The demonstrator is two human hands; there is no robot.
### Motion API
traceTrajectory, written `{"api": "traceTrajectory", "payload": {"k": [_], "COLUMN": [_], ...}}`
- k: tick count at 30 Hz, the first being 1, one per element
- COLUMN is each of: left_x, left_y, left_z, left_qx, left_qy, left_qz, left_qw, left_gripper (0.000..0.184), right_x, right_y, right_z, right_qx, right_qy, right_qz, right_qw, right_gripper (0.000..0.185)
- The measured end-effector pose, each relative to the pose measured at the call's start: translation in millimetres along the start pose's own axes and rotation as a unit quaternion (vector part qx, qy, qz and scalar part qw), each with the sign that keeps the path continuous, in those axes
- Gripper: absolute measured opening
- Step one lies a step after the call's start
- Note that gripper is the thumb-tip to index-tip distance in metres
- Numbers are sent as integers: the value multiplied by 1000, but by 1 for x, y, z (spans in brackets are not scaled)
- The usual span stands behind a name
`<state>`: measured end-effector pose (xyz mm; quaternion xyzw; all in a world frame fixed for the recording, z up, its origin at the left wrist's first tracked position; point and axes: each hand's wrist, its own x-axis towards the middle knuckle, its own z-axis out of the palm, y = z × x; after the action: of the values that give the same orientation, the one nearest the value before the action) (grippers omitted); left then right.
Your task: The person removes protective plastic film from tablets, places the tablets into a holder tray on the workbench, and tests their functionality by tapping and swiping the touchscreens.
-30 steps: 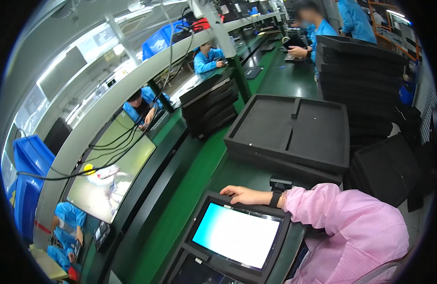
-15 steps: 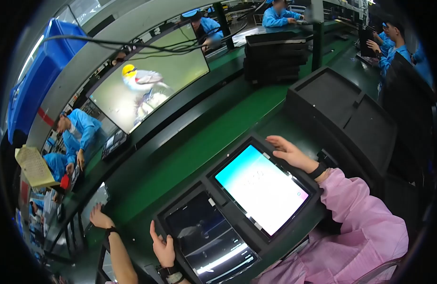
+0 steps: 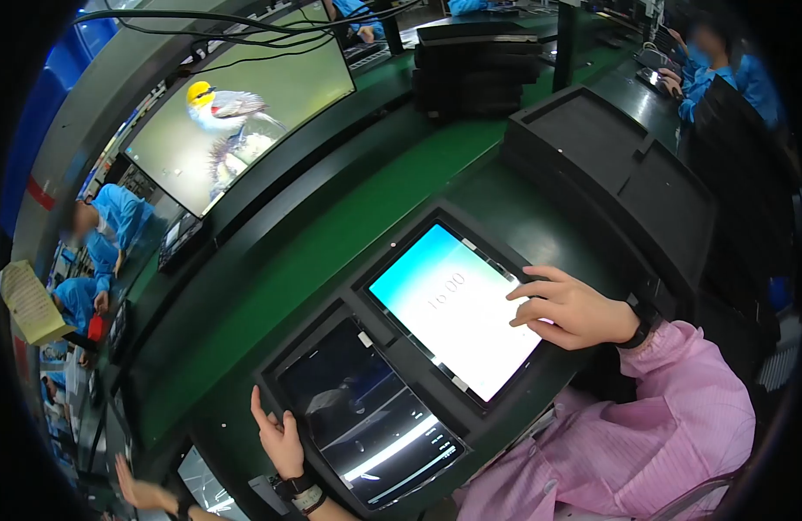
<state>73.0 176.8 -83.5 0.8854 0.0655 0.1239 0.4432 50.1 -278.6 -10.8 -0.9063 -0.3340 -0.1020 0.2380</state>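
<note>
A black foam tray (image 3: 392, 328) in front of me holds two tablets side by side. The tablet on the right (image 3: 444, 300) is lit, white and blue, and reads 16:00. On the left lies a dark-screened tablet (image 3: 366, 408) with glossy reflections and small lines of text. My left hand (image 3: 282, 441) is at the tray's left edge, thumb and forefinger apart, holding nothing. Over the right edge of the lit tablet, my right hand (image 3: 570, 308) has its fingers spread; whether the fingertips touch the glass I cannot tell.
Another person's hand (image 3: 145, 491) reaches in at lower left, near a tablet (image 3: 205, 486). Stacked black trays (image 3: 627, 174) stand at right, more trays (image 3: 475, 74) behind. A monitor (image 3: 297, 95) showing a bird stands beyond the green bench (image 3: 331, 234). Co-workers in blue sit around.
My right hand has moved from the tray's upper right edge in over the lit tablet. My left hand stays by the tray. The view has shifted, and the other person's hand is lower.
</note>
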Motion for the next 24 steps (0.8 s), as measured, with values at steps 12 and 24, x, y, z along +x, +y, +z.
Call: {"api": "traceTrajectory", "payload": {"k": [12,24], "left_x": [-2,-3], "left_y": [5,2], "left_z": [1,2], "left_qx": [-12,-12], "left_qy": [-4,0], "left_qz": [-5,4], "left_qw": [1000,1000], "left_gripper": [64,64], "right_x": [-53,-38], "right_y": [0,-23], "right_z": [7,21], "right_qx": [9,48], "right_qy": [82,-20], "right_qz": [115,33], "right_qw": [990,998], "right_gripper": [10,19]}}
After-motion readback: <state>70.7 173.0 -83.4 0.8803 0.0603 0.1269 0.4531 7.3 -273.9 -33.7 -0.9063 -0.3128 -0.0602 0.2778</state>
